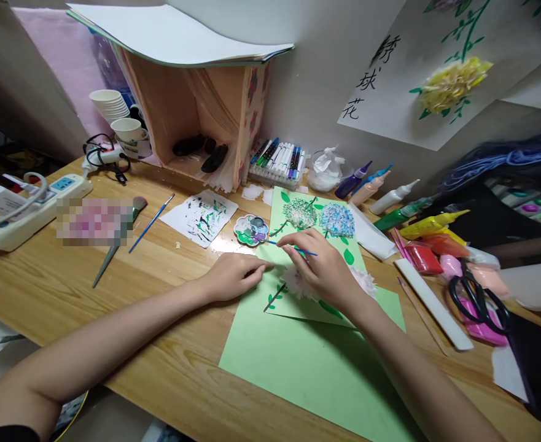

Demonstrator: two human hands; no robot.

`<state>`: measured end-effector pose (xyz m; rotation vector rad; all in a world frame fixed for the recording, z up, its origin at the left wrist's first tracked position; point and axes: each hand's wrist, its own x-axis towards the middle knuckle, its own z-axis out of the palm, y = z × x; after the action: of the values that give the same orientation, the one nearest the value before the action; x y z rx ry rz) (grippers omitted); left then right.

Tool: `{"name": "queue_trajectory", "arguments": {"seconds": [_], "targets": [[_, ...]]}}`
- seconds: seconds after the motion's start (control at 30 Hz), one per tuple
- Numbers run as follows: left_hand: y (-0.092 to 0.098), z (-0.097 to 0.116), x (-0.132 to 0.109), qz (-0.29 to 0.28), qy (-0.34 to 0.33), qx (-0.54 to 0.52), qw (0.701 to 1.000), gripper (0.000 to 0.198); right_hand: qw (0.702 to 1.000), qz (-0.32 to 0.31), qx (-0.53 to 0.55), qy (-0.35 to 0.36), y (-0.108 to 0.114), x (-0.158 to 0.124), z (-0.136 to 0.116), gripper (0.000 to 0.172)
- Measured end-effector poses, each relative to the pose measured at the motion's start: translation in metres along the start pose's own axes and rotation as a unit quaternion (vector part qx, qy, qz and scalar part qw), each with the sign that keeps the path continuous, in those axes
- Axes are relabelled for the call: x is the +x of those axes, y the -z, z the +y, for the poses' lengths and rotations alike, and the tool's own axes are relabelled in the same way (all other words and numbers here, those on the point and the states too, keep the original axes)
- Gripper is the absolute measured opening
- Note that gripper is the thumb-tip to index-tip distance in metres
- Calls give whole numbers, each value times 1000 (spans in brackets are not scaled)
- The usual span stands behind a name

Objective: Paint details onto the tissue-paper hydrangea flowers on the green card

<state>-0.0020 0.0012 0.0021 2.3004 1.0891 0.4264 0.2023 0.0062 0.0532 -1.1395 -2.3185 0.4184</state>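
Wooden desk (169, 344), cluttered, pushed against a pale wall where a flower poster (417, 80) hangs. Green card (307, 362) lies in the middle of the desk, a smaller green sheet (293, 307) on top with paper flowers stuck to it: a white one (299, 212) and a blue one (338, 220) near the far edge. The right hand (328, 270) rests over a pale pink flower (366, 281), fingers pinched shut on a thin blue brush (298, 248) whose tip points at the small palette (250, 230) just beside the sheet. The left hand (233, 276) lies flat, fingers together, pressing the sheet's left edge and holding nothing. Paint tubes (390, 205) and scissors (479, 301) sit to the right, markers (279, 161) by the wall, a power strip (31, 209) and spare brush (150, 224) to the left.
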Motion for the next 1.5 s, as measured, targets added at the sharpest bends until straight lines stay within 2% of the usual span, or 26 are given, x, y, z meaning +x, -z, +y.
{"name": "queue_trajectory", "arguments": {"seconds": [0.2, 0.37, 0.5, 0.67, 0.8, 1.13, 1.33, 1.5], "targets": [[0, 0, 0, -5, 7, -5, 1000, 35, 999, -16, 22, -16, 2, 2, 0, 21], [1, 1, 0, -10, 11, -11, 1000, 36, 998, 3, 44, -41, 7, 5, 0, 24], [1, 1, 1, -9, 10, -15, 1000, 36, 997, -14, 55, -51, 8, 5, 1, 25], [1, 2, 0, -9, 12, -13, 1000, 36, 997, -1, 58, -54, 8, 6, 1, 25], [1, 2, 0, -7, 9, -10, 1000, 35, 996, -22, 58, -56, 9, 7, 1, 25], [1, 3, 0, -6, -3, 11, 1000, 36, 997, -26, 47, -62, 16, 6, 3, 28], [-1, 4, -1, -12, -11, 25, 1000, 37, 998, 4, 45, -50, 16, 6, 2, 25], [-1, 3, 0, -16, -6, 20, 1000, 36, 999, -12, 29, -38, 12, 6, 2, 24]]}}
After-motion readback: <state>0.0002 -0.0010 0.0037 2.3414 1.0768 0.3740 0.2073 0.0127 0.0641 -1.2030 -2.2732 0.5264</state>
